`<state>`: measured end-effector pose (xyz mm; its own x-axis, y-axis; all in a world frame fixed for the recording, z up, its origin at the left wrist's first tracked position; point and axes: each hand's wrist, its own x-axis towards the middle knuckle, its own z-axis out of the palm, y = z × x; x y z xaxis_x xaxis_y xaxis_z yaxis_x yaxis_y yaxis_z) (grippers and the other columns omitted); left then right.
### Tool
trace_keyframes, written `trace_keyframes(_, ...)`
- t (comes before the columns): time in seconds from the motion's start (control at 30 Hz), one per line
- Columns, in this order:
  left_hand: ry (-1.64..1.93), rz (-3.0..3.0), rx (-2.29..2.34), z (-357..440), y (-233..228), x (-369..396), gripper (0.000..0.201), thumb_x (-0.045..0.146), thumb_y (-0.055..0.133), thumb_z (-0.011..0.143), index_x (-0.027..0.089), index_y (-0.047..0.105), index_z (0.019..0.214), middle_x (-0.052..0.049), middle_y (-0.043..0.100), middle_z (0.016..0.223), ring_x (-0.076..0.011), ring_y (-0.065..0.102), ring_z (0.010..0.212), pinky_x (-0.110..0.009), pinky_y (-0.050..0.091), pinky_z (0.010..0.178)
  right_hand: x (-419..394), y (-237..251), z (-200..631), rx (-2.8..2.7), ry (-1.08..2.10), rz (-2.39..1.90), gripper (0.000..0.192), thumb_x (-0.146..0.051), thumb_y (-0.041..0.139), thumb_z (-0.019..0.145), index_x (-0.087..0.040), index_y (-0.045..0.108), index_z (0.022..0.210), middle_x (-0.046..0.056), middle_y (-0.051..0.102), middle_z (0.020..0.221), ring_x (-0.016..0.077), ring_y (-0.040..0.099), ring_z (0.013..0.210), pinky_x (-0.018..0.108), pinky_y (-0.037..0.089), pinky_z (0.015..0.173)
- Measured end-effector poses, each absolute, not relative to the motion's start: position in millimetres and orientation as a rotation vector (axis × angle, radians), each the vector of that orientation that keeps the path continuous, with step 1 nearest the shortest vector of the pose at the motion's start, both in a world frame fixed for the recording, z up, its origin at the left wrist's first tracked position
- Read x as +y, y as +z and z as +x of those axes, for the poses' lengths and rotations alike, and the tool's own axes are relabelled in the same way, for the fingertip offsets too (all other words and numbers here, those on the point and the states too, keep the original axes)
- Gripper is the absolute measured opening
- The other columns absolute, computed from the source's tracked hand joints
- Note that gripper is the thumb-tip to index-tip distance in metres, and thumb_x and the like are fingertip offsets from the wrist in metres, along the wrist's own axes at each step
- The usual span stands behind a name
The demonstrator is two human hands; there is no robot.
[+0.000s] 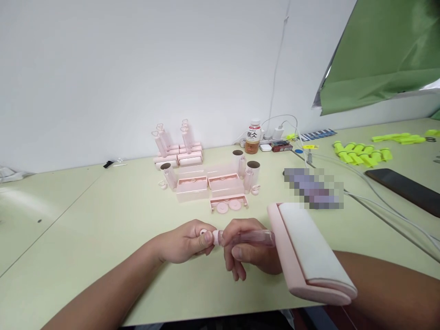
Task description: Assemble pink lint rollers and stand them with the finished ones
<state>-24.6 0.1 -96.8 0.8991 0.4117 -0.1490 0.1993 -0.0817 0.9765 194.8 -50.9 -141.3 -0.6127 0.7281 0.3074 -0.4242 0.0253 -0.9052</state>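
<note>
A pink lint roller (309, 247) with a white sheet roll is held sideways above the table's front edge. Fingers of my right hand (252, 252) wrap around its clear pink handle (261, 237), and the head points to the right. At the handle's left end, my left hand (190, 240) pinches a small pink end cap (216, 237) with a loop, mostly covered by the thumb and fingers. The cap meets the handle; whether it is fully seated I cannot tell. Beyond my hands lies a pink frame piece (228, 200) with two round discs.
Several lint rollers (178, 156) stand by the wall. Open pink cases (192, 185), paper rolls (167, 169) and loose loop caps (162, 185) lie mid-table. To the right are a drink bottle (252, 137), cables, a dark phone (405, 190), a pixelated item (312, 188) and yellow parts (360, 153).
</note>
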Motion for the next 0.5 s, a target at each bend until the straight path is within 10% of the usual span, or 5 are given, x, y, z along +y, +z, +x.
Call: trace_keyframes(0.5, 0.328, 1.888, 0.506, -16.6, -101.9, -2.5, 0.059, 0.070, 0.033, 0.092, 0.017, 0.048, 0.070, 0.001, 0.044, 0.059, -0.0105, 0.039, 0.052, -0.024, 0.031, 0.051, -51.6, -138.2, 188.3, -1.389, 1.748, -0.509, 0.016, -0.029, 0.066, 0.087, -0.018, 0.057, 0.093, -0.001, 0.068, 0.067, 0.0120, 0.064, 0.048, 0.020, 0.048, 0.042)
